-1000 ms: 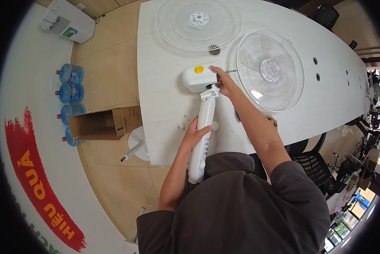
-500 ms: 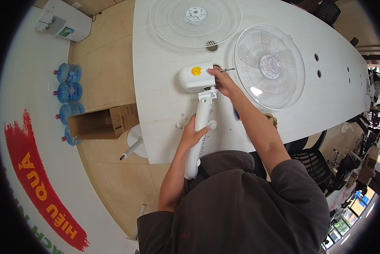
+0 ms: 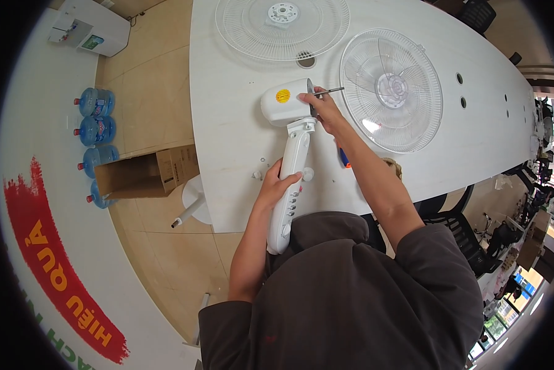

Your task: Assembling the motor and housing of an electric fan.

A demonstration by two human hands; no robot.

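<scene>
The fan body lay across the near edge of the white bench, its motor head pointing toward twelve o'clock and its control column running back toward six, the lower end overhanging the bench at the person's lap. The left hand was wrapped around the column about midway, fingers closed on it. The right hand sat at the front of the motor head, at about three o'clock from it, pinched around the base of the bare metal shaft; whether it was turning anything I couldn't tell.

Two fan grilles lay further off: the flatter rear grille at twelve o'clock, and the front grille with blades at about two o'clock, just beside the right hand. A blue-handled screwdriver showed partly from under the right forearm, and a few small white parts lay near the column.

To my eye the fan body would be top-heavy, the motor end carrying the weight, with hard, smooth plastic that could slip. The column looked the sound place to grip; the thin shaft and wire grilles seemed easy to bend.

Off the bench, at nine o'clock, stood an open cardboard box and a row of blue water bottles.
</scene>
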